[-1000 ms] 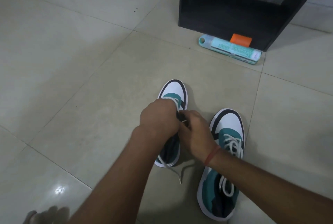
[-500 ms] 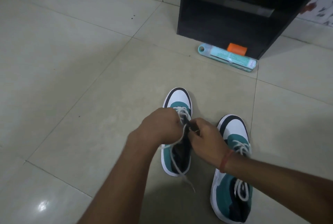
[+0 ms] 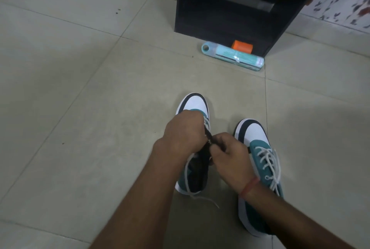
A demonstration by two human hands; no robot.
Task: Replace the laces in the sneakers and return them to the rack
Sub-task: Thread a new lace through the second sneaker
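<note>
Pale tiled floor (image 3: 80,108), black rack (image 3: 230,8) at the far edge, its low shelf dark, contents can't be made out. Teal tube (image 3: 232,56) and orange block (image 3: 242,46) lie on the floor against the rack's base. Two teal-white sneakers side by side, toes toward the rack. Left hand (image 3: 184,134) and right hand (image 3: 230,156) meet over the left sneaker (image 3: 195,106), fingers curled, pinching its tongue and white lace (image 3: 188,170); loose lace end trails on the floor. Right sneaker (image 3: 258,148) is laced.
</note>
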